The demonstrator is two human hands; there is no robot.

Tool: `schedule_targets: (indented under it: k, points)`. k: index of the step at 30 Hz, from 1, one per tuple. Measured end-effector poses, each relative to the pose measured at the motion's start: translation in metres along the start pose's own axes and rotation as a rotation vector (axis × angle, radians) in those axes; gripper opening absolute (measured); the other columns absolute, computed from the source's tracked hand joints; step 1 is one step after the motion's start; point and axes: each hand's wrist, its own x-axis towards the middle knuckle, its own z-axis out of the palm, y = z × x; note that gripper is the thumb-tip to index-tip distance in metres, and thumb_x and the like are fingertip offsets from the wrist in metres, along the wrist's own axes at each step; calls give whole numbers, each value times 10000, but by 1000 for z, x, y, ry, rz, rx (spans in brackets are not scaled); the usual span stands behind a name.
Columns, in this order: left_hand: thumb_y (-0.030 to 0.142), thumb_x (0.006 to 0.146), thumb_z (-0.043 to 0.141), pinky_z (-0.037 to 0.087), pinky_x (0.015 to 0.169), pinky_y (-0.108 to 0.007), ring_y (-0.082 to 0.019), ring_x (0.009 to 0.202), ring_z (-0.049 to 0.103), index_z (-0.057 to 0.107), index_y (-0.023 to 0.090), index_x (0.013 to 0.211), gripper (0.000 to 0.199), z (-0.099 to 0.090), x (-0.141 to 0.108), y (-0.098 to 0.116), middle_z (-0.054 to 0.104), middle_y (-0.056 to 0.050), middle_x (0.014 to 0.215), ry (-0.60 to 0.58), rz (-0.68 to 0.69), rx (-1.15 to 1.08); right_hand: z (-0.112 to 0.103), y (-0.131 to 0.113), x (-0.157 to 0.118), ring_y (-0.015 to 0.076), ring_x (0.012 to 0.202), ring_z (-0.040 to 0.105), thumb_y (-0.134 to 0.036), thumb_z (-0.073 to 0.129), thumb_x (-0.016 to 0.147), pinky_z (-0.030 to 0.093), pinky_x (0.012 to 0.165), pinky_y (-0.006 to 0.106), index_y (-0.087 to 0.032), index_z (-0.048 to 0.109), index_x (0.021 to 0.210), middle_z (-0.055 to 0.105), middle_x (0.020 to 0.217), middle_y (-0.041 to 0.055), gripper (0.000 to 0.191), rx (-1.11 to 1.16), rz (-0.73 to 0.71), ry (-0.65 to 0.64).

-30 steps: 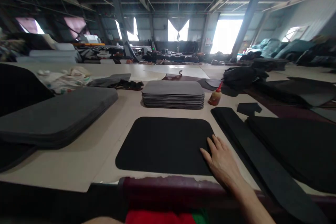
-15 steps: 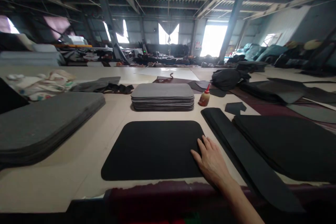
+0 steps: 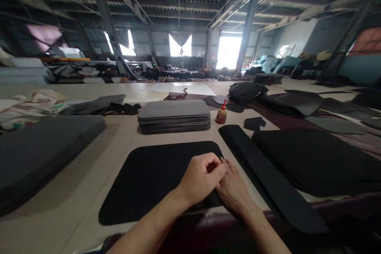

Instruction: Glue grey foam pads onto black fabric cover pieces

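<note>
A black sheet with rounded corners (image 3: 149, 178) lies flat on the table before me. Over its right half is my left hand (image 3: 198, 178), thumb and fingertips pinched together against the fingers of my right hand. Whatever the pinch may hold is too small to make out. My right hand (image 3: 233, 188) rests low at the sheet's right edge with its fingers stretched forward, partly covered by my left hand. Beyond the sheet stands a neat stack of grey rounded panels (image 3: 174, 117). A glue bottle with a red nozzle (image 3: 221, 114) stands upright to the right of that stack.
Long black strips (image 3: 268, 174) lie at the right, beside a pile of black sheets (image 3: 321, 158). A thick grey stack (image 3: 44, 151) occupies the left side of the table (image 3: 80, 190). Farther back are a black bundle (image 3: 245, 92) and a pale cloth heap (image 3: 38, 101).
My left hand has come in from below and met my right hand, its fingers pinched. My right hand stays at the sheet's right edge. The view has turned slightly right.
</note>
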Motion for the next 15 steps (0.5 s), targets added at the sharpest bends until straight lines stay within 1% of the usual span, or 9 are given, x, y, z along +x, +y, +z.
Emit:
schedule_targets:
  k: [1,3,5,8,10,12,15]
  points:
    - [322,894,584,363,580,-252,-126,627,501,564,178,702,241,1,8,-9,575,8,681,-2,27,75,0,0,0,355,1407,377,-379,450,1001,317,1134,563,-137,519,1439,509,1461,175,505,-4,12,17]
    - [312,904,572,349,601,-252,-123,634,507,542,184,688,253,3,18,-32,582,14,688,-26,62,286,0,-2,1,361,1406,380,-394,472,992,321,1137,555,-133,538,1428,493,1474,180,512,-25,40,26]
    - [274,895,575,329,604,-259,-130,633,517,534,186,669,246,4,20,-57,587,14,673,-53,40,457,0,-4,2,367,1427,352,-395,479,987,311,1153,536,-100,546,1425,454,1502,199,532,-54,74,0]
    - [242,888,575,291,589,-277,-149,623,536,564,189,670,224,6,15,-88,608,3,663,-73,-9,534,0,-6,3,371,1454,308,-397,471,991,288,1176,528,-69,530,1442,407,1534,207,562,-70,98,-47]
    - [261,894,576,286,594,-281,-159,645,560,580,196,683,221,7,11,-99,629,0,684,-90,-6,554,1,-6,3,375,1458,298,-393,466,990,286,1179,540,-68,519,1453,393,1543,205,568,-65,108,-65]
    - [275,902,572,293,603,-282,-166,670,583,589,203,695,220,7,9,-103,645,2,701,-104,1,558,-2,-5,2,376,1455,306,-386,458,988,298,1177,547,-67,529,1445,394,1541,210,561,-50,105,-77]
    - [289,899,581,306,601,-281,-174,682,606,603,210,711,205,7,10,-104,663,7,714,-120,1,549,-17,3,7,342,1439,351,-365,490,959,345,1170,509,-90,536,1437,407,1537,196,553,27,56,-75]
